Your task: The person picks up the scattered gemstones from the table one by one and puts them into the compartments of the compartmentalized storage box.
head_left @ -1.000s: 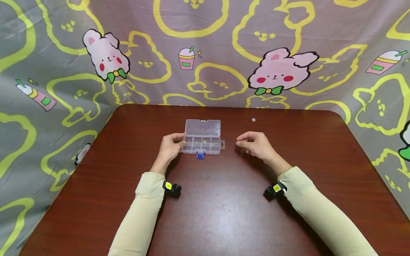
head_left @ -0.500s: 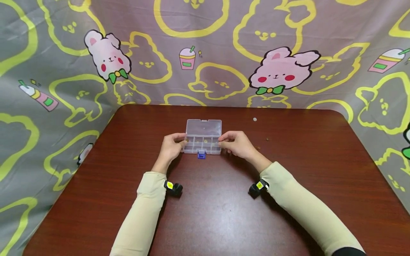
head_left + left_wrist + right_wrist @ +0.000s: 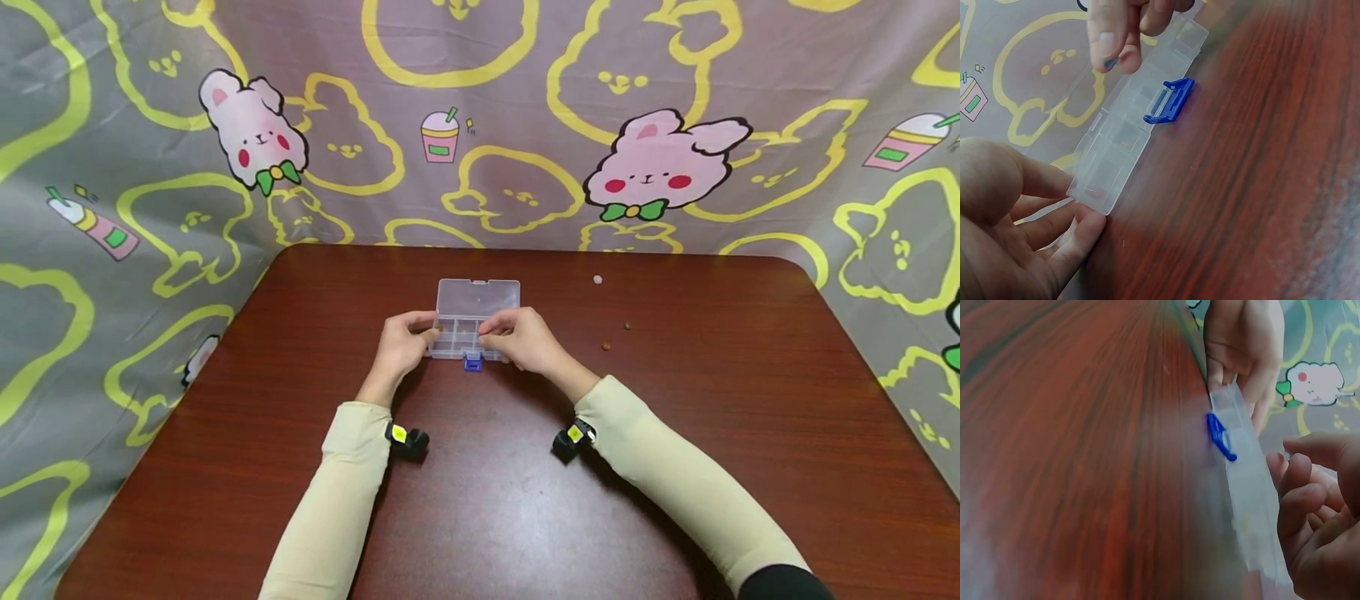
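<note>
Near the far side of the table (image 3: 480, 492), the clear box (image 3: 453, 356) lies with its long axis running left to right, lid (image 3: 478, 298) raised along the far edge and blue latch (image 3: 472, 364) toward the person. The left hand (image 3: 405, 343) grips the box's left end, thumb and fingers closed on it. The right hand (image 3: 527, 343) pinches a small bluish piece (image 3: 1110, 63) between its fingertips. Governing relation: these fingertips are above the compartments, near mid-length, with the box directly below them.
</note>
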A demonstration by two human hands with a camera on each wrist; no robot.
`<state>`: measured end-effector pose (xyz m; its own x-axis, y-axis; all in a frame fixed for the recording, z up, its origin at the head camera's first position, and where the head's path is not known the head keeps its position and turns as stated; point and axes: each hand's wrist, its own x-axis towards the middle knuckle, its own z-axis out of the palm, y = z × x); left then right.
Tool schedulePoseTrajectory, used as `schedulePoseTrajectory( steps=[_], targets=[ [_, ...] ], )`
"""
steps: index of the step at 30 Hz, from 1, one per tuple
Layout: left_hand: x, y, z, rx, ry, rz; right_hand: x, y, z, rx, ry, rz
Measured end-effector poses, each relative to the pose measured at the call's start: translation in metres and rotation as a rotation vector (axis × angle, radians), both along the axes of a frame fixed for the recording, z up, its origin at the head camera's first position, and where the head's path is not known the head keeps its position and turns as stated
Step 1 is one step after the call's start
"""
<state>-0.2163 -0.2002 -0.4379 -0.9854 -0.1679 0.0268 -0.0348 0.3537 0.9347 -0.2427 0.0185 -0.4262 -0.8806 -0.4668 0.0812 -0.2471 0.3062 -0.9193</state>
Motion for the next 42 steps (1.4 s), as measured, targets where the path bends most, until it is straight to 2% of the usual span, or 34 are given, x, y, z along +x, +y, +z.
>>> schedulePoseTrajectory(
  steps=[6,23,42],
  targets=[
    [-0.001,-0.001,0.0,-0.001,-0.007,0.001,0.001,-0.015,0.005,0.035,0.043,0.01],
    [0.0,-0.001,0.001,-0.004,0.0,-0.024,-0.003,-0.051,0.005,0.059,-0.005,0.032],
    [0.0,-0.001,0.001,0.004,-0.008,-0.02,-0.001,-0.061,0.007,0.116,0.1,0.048]
  ],
)
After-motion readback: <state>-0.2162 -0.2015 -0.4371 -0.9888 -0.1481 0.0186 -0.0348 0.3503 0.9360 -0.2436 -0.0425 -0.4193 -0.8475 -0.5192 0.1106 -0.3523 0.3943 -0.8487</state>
